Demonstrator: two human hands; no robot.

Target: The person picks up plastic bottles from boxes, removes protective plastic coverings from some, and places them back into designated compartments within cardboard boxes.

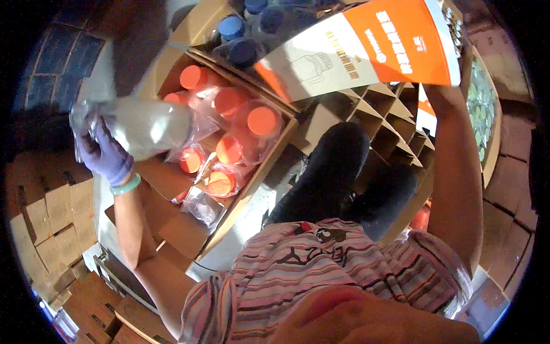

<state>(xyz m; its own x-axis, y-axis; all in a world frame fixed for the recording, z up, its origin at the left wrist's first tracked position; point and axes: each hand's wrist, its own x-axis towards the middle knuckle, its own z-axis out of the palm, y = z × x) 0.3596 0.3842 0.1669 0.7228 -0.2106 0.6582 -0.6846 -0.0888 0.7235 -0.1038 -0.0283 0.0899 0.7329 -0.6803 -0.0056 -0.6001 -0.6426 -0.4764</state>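
My left hand (106, 152), in a purple knit glove, is closed around the end of a clear bottle (152, 127) in a plastic bag, lying sideways in the air. Below and right of it is an open cardboard box (252, 198) of bagged bottles with orange lids (229, 102). My right hand (446, 96) grips the lower corner of a flattened orange-and-white printed carton (349, 51), its fingers mostly hidden behind the card. The carton hangs over a cardboard divider grid (395, 114).
Behind the orange lids stands a box of bottles with blue lids (231, 27). A box of green-topped items (480, 114) is at the far right. Stacked brown cartons (54, 212) rise at the left, more (507, 229) at the right. My dark-clad legs (335, 166) are between the boxes.
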